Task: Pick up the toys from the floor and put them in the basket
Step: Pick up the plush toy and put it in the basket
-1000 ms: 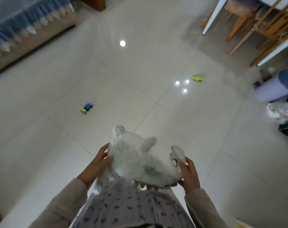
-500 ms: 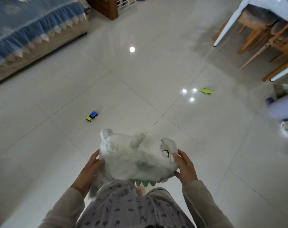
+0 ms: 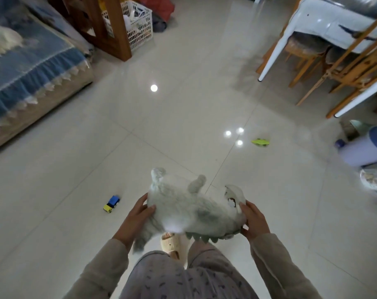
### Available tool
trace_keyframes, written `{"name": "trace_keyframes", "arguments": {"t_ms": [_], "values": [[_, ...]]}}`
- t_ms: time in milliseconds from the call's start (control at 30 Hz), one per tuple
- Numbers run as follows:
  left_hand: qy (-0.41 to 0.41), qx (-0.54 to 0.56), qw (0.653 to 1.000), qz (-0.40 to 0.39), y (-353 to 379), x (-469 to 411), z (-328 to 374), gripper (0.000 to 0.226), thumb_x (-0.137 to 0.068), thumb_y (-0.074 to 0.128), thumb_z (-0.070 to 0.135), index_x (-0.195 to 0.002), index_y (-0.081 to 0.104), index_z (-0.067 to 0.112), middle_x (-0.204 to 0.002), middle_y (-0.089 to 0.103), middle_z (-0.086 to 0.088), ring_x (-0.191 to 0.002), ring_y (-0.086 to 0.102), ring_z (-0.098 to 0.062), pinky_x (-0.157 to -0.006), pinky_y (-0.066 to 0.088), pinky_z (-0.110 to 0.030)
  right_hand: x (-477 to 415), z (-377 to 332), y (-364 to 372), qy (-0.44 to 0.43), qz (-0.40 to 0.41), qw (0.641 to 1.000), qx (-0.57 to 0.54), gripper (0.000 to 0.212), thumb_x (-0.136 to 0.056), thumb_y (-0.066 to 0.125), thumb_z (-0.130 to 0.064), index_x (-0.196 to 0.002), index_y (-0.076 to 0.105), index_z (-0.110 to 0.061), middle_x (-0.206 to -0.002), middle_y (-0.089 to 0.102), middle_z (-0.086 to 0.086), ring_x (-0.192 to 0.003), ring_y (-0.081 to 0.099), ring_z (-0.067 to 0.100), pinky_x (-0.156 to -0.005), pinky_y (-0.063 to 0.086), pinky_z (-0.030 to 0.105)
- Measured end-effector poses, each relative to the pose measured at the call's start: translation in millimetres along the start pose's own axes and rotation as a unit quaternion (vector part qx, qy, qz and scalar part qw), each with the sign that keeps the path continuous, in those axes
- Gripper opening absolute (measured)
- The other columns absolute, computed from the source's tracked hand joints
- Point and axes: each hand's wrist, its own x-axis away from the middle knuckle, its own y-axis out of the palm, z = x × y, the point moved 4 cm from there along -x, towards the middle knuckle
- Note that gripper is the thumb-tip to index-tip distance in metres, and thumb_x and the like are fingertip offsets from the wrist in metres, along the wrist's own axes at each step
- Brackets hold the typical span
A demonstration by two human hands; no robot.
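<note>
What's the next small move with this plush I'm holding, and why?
Probably carry the fluffy white plush dinosaur, held between left hand and right hand, ahead toward the white plastic lattice basket at the far left; it's off the floor already.

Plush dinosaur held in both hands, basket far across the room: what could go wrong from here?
1. The plush dinosaur is pinched only at its ends by the left hand and right hand; its tail droops, so it may slip.
2. The toy car lies on the floor near the walking line; the bulky plush hides the feet, so a trip is possible.
3. The white basket already looks full.
</note>
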Motion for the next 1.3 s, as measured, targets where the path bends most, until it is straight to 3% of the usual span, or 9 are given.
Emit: {"name": "trace_keyframes", "arguments": {"t_ms": [200,333,433,567,633,733,867,1133,1300], "values": [[-0.011,-0.011,1.0,-0.022,5,-52,54,0.032,-0.095,0.049,0.016,-0.124,0.05,0.03,-0.107,0.067,-0.004,-0.098,0.064,-0.024,-0.087,0.054,-0.04,-35,-45,26,0.004,0.023,0.999,-0.034,0.034,-0.093,0.051,-0.015,-0.126,0.053,-0.008,-0.111,0.054,0.011,-0.098,0.05,0.029,-0.059,0.046,0.028],[-0.039,0.017,0.999,-0.01,4,-87,69,0.033,-0.094,0.05,0.014,-0.124,0.049,0.029,-0.111,0.065,-0.008,-0.095,0.065,-0.024,-0.064,0.058,-0.03,-67,-62,52,0.039,0.026,0.999,-0.015,0.034,-0.094,0.051,-0.017,-0.126,0.053,-0.009,-0.103,0.054,0.01,-0.081,0.054,0.023,-0.059,0.045,0.027],[-0.06,0.075,0.995,0.006,3,-119,82,0.032,-0.094,0.048,0.011,-0.122,0.049,0.028,-0.109,0.063,-0.01,-0.091,0.065,-0.028,-0.052,0.058,-0.031,-102,-87,77,0.038,0.009,0.999,0.021,0.036,-0.094,0.049,-0.014,-0.129,0.05,-0.005,-0.1,0.055,0.011,-0.084,0.054,0.026,-0.054,0.049,0.027],[-0.062,0.04,0.996,0.04,1,-169,108,0.036,-0.094,0.049,0.015,-0.129,0.047,0.025,-0.113,0.064,-0.012,-0.093,0.066,-0.027,-0.057,0.059,-0.03,-153,-135,108,0.028,-0.025,0.997,0.061,0.038,-0.095,0.049,-0.015,-0.131,0.049,-0.004,-0.102,0.06,0.01,-0.082,0.056,0.024,-0.071,0.051,0.035],[-0.058,0.004,0.997,0.051,2,-196,128,0.036,-0.094,0.05,0.017,-0.13,0.047,0.025,-0.106,0.067,-0.005,-0.091,0.066,-0.02,-0.061,0.057,-0.024,-180,-164,120,0.037,-0.025,0.998,0.051,0.035,-0.093,0.052,-0.015,-0.128,0.052,-0.006,-0.095,0.057,0.008,-0.074,0.053,0.017,-0.062,0.047,0.029],[-0.061,-0.018,0.997,0.051,5,-236,160,0.037,-0.095,0.049,0.015,-0.129,0.047,0.028,-0.104,0.066,-0.003,-0.098,0.062,-0.023,-0.074,0.051,-0.031,-218,-208,139,0.043,-0.039,0.997,0.05,0.033,-0.092,0.054,-0.015,-0.124,0.055,-0.009,-0.089,0.057,0.008,-0.07,0.051,0.016,-0.058,0.044,0.026],[-0.034,0.006,0.997,0.072,13,-288,211,0.032,-0.095,0.047,0.006,-0.121,0.05,0.024,-0.093,0.069,-0.003,-0.082,0.064,-0.016,-0.051,0.055,-0.015,-266,-272,171,0.026,-0.079,0.995,0.059,0.032,-0.092,0.054,-0.014,-0.124,0.055,-0.009,-0.088,0.059,0.004,-0.074,0.054,0.018,-0.058,0.046,0.027],[-0.011,0.039,0.993,0.109,6,-396,286,0.027,-0.094,0.049,0.007,-0.114,0.057,0.024,-0.087,0.073,0.006,-0.066,0.074,-0.003,-0.049,0.055,-0.014,-345,-364,239,0.016,-0.102,0.993,0.06,0.032,-0.091,0.054,-0.014,-0.123,0.056,-0.013,-0.099,0.059,0.009,-0.078,0.055,0.019,-0.059,0.048,0.029],[-0.023,0.02,0.995,0.094,-7,-478,342,0.028,-0.093,0.05,0.007,-0.102,0.06,0.031,-0.079,0.078,0.006,-0.066,0.074,-0.002,-0.05,0.055,-0.014,-398,-407,282,0.04,-0.079,0.996,0.01,0.032,-0.089,0.057,-0.015,-0.121,0.058,-0.014,-0.106,0.06,0.011,-0.093,0.056,0.028,-0.065,0.051,0.032]]}}
